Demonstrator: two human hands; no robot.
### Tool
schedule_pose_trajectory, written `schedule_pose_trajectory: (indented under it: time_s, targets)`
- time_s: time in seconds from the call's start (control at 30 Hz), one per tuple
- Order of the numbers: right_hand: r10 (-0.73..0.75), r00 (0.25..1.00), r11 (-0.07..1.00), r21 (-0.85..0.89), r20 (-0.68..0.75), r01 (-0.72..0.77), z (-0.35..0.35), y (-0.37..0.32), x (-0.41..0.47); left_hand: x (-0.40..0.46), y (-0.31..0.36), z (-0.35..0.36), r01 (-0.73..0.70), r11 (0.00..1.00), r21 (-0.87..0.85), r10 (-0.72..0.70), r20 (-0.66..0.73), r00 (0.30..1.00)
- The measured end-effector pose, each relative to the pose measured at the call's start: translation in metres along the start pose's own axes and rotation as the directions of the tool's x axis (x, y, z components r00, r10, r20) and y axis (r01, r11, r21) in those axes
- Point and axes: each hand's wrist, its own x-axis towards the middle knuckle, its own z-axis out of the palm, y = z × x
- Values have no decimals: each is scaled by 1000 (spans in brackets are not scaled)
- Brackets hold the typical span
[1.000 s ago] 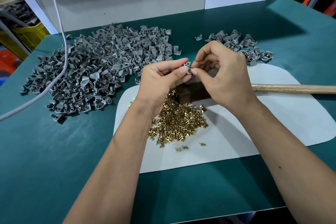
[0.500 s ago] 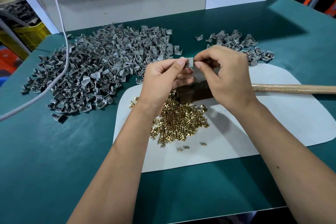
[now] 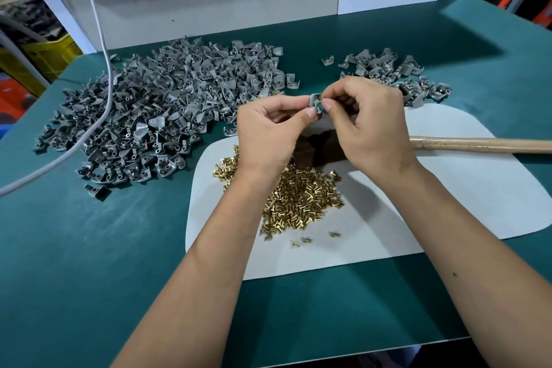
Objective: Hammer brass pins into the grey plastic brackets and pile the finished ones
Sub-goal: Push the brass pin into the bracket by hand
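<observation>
My left hand point(image 3: 268, 128) pinches a small grey plastic bracket point(image 3: 315, 100) above the table. My right hand point(image 3: 370, 122) pinches a brass pin point(image 3: 319, 102) at the bracket's hole. A heap of loose brass pins point(image 3: 298, 197) lies on the white mat point(image 3: 448, 194) below my hands. A big pile of grey brackets point(image 3: 167, 116) covers the left of the table. A smaller pile of brackets with brass pins in them point(image 3: 394, 72) lies at the back right. The hammer's wooden handle point(image 3: 484, 145) rests on the mat to the right; its dark head point(image 3: 316, 146) is mostly hidden under my hands.
The green table top point(image 3: 89, 248) ends at a front edge near me. A grey cable point(image 3: 101, 75) hangs down over the left bracket pile. A white wall panel point(image 3: 209, 9) closes the back. Yellow crates point(image 3: 44, 54) stand beyond the left edge.
Both hands stayed above the hammer head and lifted slightly. The bracket turned between my fingers, and the brass pin now shows at its hole.
</observation>
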Motion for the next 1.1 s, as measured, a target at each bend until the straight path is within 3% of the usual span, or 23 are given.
schedule_pose_trajectory:
  time_s: [0.33, 0.7, 0.9, 1.1]
  targets:
    - [-11, 1000, 997, -70, -18, 10, 0, -3, -3, -3, 2, 4, 20, 997, 68, -17, -37, 999]
    - [63, 997, 998, -7, -36, -64, 6, -3, -7, -4, 2, 5, 29, 999, 27, -28, -40, 999]
    - [-29, 1000, 999, -29, -2, 29, 2, 1, -3, -2, 6, 4, 168, 976, -140, -176, -43, 984]
    - [-125, 991, 991, -51, -41, 122, 0, 5, -2, -1, 7, 3, 167, 971, -171, -174, -29, 984]
